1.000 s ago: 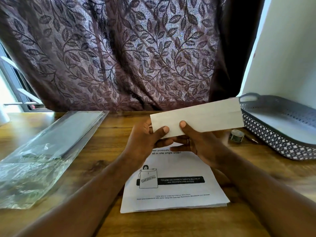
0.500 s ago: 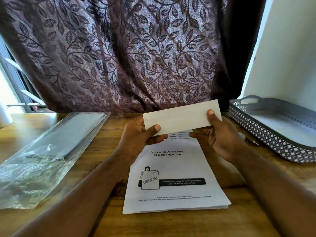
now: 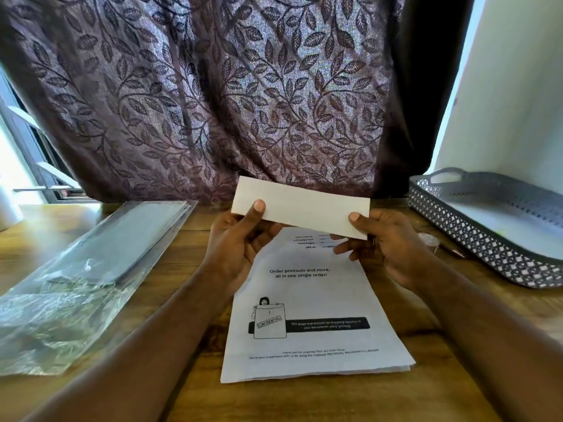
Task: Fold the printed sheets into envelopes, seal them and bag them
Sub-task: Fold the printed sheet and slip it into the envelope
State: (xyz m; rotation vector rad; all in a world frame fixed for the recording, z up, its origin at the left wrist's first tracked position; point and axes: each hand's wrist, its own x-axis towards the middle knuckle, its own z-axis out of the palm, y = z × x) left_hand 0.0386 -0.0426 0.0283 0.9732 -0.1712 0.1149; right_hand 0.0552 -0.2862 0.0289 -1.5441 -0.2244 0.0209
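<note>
"Paper first: where was the folded sheet (image 3: 304, 208)?" asked the trainee.

"Lifted clear above the far end of the stack of printed sheets (image 3: 313, 300), slightly tilted. The left hand (image 3: 237, 242) pinched its left end, thumb on the near face, fingers behind. The right hand (image 3: 390, 239) pinched the lower right corner the same way. Both were clamped on it."

"And to do that step well?"

"My judgement: it looked like a check before sealing. Square the edges, run a thumb along each crease until it lies flat, and keep the pinch light so the paper doesn't bow. Whether a flap stood open on the far face, I couldn't tell."

"The surroundings?"

"A wooden table (image 3: 304, 403) lay under the stack. Left of the stack were the clear plastic bags (image 3: 100, 254), flat and overlapping. Right of it stood a grey perforated basket (image 3: 481, 245), with something small and blurred between. Beyond the stack hung a leaf-patterned curtain (image 3: 213, 102), with a window (image 3: 21, 153) far to its left and a pale wall (image 3: 511, 102) to its right."
</note>
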